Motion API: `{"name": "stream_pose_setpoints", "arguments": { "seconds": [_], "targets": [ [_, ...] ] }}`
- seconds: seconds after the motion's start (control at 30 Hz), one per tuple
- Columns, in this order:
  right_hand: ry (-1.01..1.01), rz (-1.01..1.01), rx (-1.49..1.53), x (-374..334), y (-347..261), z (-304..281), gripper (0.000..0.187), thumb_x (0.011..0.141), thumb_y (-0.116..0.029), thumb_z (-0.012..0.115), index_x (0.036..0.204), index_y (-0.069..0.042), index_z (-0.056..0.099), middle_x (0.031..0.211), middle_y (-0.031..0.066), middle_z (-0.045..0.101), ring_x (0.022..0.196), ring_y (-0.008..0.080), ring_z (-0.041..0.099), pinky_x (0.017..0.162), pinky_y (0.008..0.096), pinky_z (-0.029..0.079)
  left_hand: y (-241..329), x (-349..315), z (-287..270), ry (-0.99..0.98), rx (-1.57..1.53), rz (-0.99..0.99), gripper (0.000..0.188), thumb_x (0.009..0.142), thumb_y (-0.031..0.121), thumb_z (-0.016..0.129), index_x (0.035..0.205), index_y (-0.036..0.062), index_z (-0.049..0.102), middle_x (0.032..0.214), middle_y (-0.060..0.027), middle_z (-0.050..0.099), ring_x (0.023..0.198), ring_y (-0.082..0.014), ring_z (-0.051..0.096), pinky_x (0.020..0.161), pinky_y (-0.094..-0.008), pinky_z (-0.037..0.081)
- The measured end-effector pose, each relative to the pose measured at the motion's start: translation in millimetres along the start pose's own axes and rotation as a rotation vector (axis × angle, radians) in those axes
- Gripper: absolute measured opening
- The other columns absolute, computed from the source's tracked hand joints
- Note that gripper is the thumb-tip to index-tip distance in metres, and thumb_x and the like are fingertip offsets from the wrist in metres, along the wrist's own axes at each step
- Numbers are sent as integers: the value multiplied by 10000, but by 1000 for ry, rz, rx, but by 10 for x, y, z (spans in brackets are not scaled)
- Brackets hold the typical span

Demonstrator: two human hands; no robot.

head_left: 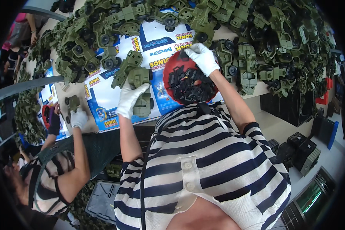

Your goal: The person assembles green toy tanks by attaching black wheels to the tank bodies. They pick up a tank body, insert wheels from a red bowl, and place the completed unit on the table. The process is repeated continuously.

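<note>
My left hand [129,100], in a white glove, is closed on an olive-green toy military truck [140,78] at the table's near edge. Another green toy truck [128,68] lies just beyond it, touching or nearly so. My right hand [204,60], also gloved in white, is over the far rim of a red scalloped bowl [169,64]. Its fingers pinch a small black plastic part [184,55]. Inside the bowl is a heap of black plastic parts [189,82], below that hand.
Green toy trucks are piled along the back [120,17] and right [274,38] of the table. Printed cardboard sheets [115,90] cover the work surface. At my left a co-worker's gloved hand [79,118] handles another truck [73,102]. Black crates [301,153] stand at the lower right.
</note>
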State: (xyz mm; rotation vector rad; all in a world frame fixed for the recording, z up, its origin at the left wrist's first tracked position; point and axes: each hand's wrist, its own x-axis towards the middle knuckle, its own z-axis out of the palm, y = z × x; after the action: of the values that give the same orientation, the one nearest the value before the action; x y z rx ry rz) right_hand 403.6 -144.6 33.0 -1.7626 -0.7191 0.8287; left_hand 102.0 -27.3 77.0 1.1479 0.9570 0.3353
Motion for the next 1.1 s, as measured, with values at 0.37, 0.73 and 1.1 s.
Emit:
{"name": "stream_pose_setpoints", "arguments": {
  "seconds": [0.37, 0.73, 1.1],
  "targets": [
    [-499, 19, 502, -517, -756, -133, 387, 890, -77, 682, 1243, -14, 537, 1105, 52, 598, 858, 106, 600, 745, 257, 494, 561, -287, 648, -447, -133, -205, 572, 827, 140, 779, 1332, 21, 540, 1136, -33, 662, 949, -98, 620, 854, -245, 495],
    [-545, -2, 498, -630, -815, -458, 549, 954, -165, 625, 1428, 27, 426, 1393, 130, 525, 1273, 188, 506, 1058, 328, 408, 784, -489, 1000, -376, -35, -110, 612, 790, 131, 816, 1330, 37, 544, 1113, -19, 666, 932, -79, 613, 800, -236, 513],
    [-659, 40, 699, -718, -514, -413, 528, 951, -150, 624, 1407, 50, 449, 1425, 140, 505, 1302, 214, 489, 1097, 334, 363, 893, -584, 1043, -399, -18, -200, 544, 829, 187, 789, 1272, -35, 566, 1108, -79, 674, 948, -119, 646, 848, -267, 531]
  ]
}}
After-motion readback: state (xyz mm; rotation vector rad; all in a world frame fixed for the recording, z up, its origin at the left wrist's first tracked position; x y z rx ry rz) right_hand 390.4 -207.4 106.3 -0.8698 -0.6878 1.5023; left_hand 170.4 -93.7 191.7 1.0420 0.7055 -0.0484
